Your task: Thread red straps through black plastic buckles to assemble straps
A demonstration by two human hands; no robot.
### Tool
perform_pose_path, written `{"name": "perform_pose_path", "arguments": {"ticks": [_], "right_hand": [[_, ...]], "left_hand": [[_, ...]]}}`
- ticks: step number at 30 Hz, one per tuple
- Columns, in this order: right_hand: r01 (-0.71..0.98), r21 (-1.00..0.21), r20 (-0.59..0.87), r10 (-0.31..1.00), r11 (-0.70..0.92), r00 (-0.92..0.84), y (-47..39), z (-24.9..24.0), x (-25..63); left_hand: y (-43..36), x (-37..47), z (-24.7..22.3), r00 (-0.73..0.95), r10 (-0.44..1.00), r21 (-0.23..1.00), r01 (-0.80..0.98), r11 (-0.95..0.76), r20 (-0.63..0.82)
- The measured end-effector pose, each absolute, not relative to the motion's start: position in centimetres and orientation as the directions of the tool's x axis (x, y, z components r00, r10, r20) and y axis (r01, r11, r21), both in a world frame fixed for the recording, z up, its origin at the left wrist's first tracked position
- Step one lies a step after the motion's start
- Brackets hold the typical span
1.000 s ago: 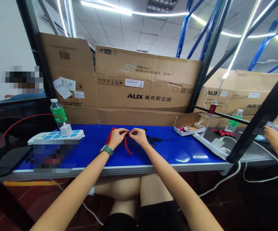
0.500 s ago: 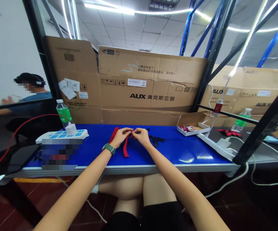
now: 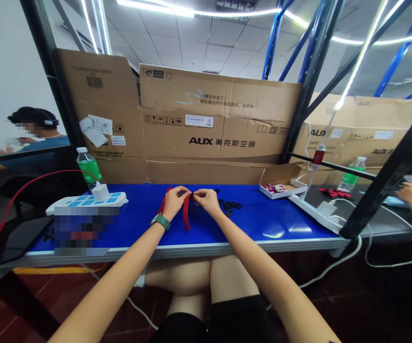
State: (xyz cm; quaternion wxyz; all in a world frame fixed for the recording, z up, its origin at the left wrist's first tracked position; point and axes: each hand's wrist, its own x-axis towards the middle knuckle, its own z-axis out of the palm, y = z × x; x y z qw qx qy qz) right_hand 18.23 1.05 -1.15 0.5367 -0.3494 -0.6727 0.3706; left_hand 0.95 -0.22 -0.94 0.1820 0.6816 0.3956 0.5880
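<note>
Both of my hands meet over the middle of the blue table. A red strap (image 3: 186,216) hangs down between them, and more of it shows behind my left hand (image 3: 174,201). That hand, with a green watch on its wrist, pinches the strap near its upper end. My right hand (image 3: 206,200) is closed with its fingertips at a small black piece (image 3: 192,195) beside the strap; the fingers hide most of this piece. To the right of my right hand lies a loose group of small black pieces (image 3: 231,206).
A white power strip (image 3: 84,204) and a green-labelled bottle (image 3: 88,166) stand at the left. An open box (image 3: 279,189) of small pink items sits at the right, near another power strip (image 3: 315,215). Cardboard (image 3: 220,159) walls the back. Other people sit on both sides.
The camera view has shifted slightly. My fingertips have moved a little at the top of the strap, and the small black piece between them shows more clearly.
</note>
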Motion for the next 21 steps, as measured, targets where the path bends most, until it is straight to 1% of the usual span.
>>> {"name": "perform_pose_path", "arguments": {"ticks": [3,6,8,10,13,15,16,18,21], "right_hand": [[0.06,-0.871,0.476,0.868,0.487,-0.139,1.3,-1.1,18.3],[0.048,-0.87,0.485,0.869,0.491,-0.097,1.4,-0.9,18.4],[0.02,-0.88,0.47,0.876,0.475,-0.11,1.3,-0.7,18.6],[-0.076,-0.91,0.414,0.9,0.407,-0.137,1.1,-0.4,18.6],[-0.275,-0.944,0.255,0.932,0.183,-0.256,0.7,-0.2,18.5],[-0.311,-0.949,0.167,0.911,0.046,-0.376,0.4,-0.3,18.5],[-0.31,-0.951,0.143,0.899,0.008,-0.413,0.4,-0.3,18.5],[-0.34,-0.94,0.144,0.899,-0.007,-0.414,0.3,-0.4,18.6],[-0.415,-0.91,0.177,0.906,0.001,-0.384,0.3,-0.2,18.8]], "left_hand": [[-0.7,1.0,-0.6,-0.008,0.719,0.66,0.405,-0.633,0.695],[-1.0,0.9,-0.3,0.076,0.685,0.587,0.454,-0.671,0.724],[-1.1,0.8,-0.3,0.12,0.68,0.566,0.462,-0.683,0.723],[-1.1,0.7,-0.3,0.115,0.68,0.562,0.472,-0.679,0.725],[-1.2,0.8,-0.4,0.1,0.667,0.535,0.517,-0.669,0.738],[-1.2,0.9,-0.4,0.131,0.654,0.492,0.554,-0.671,0.745],[-1.2,1.0,-0.5,0.137,0.648,0.477,0.569,-0.67,0.749],[-1.0,1.1,-0.5,0.096,0.649,0.487,0.581,-0.652,0.755],[-0.6,1.1,-0.7,0.01,0.672,0.558,0.548,-0.623,0.74]]}}
